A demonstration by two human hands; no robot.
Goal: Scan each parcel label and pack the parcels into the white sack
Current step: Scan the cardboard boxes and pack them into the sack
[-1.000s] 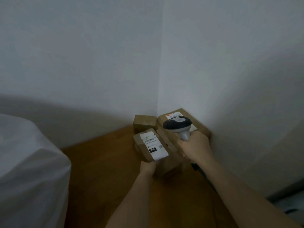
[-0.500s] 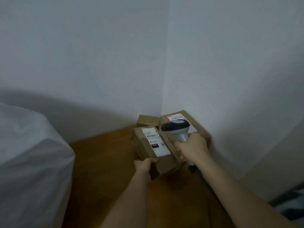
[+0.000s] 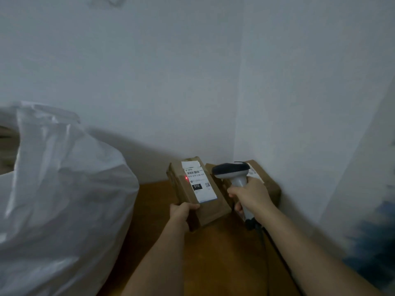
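Head view: my left hand grips the parcel by its near end, long axis running away from me; my right hand clasps the scanner just right of it; white sack lies well left

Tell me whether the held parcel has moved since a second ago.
Yes. The held parcel has risen, now hiding the small box in the corner, beside the other parcel.

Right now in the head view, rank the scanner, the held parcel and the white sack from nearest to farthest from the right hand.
1. Scanner: its handle is gripped in the right hand.
2. Held parcel: just left, gripped by the left hand.
3. White sack: far left.
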